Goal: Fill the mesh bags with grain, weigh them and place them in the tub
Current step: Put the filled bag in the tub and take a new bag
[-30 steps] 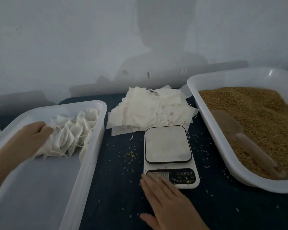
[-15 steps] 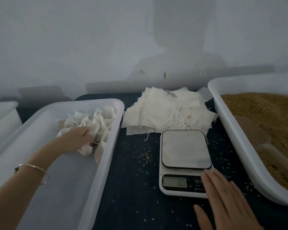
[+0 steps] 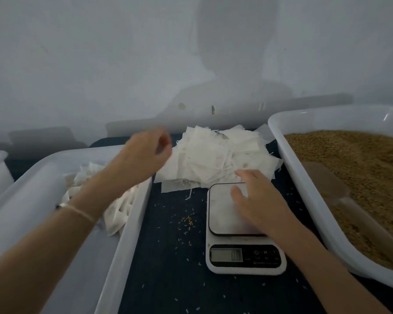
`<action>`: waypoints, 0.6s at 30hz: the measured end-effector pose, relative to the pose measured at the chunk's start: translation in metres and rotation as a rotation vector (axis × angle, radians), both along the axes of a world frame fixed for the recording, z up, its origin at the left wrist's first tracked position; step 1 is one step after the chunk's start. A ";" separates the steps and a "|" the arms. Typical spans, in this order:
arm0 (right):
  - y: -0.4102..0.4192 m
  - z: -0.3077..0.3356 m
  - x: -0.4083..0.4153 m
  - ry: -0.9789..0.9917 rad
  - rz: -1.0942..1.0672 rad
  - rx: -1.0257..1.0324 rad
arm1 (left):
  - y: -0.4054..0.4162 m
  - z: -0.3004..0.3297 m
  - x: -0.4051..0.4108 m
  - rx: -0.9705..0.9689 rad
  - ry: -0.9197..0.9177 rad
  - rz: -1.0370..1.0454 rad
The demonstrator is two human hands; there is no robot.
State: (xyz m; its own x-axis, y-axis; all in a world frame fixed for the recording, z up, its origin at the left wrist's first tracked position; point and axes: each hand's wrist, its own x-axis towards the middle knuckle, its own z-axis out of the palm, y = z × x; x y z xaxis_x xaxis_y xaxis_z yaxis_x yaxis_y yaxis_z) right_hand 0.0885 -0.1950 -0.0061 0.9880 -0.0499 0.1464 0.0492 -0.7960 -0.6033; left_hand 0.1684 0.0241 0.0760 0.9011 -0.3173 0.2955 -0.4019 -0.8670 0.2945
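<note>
Bags: both hands reach for the stack at the desk's back edge.
Left hand loosely curled, right hand spread, both empty; thin bags may lift several together.

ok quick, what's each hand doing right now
Left hand: blurred, fingers loosely curled beside the bag pile; cannot tell if it holds anything.
Right hand: open, fingers straight above the scale, holding nothing.
</note>
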 end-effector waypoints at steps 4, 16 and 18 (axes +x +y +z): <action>0.005 -0.005 0.055 0.140 -0.060 0.017 | -0.075 -0.030 0.031 0.277 0.200 -0.080; 0.001 -0.025 0.070 0.103 -0.091 0.011 | -0.105 -0.090 0.061 0.369 0.075 0.057; -0.001 -0.025 0.069 0.085 -0.104 0.042 | -0.102 -0.088 0.063 0.215 0.080 0.094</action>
State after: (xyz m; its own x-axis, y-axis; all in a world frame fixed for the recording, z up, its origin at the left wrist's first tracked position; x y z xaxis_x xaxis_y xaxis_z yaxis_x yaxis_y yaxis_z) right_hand 0.1578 -0.1963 -0.0315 0.9859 -0.1569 0.0579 -0.0850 -0.7682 -0.6346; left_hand 0.2315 -0.0781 -0.0119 0.9474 -0.2789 0.1569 -0.2993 -0.9458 0.1263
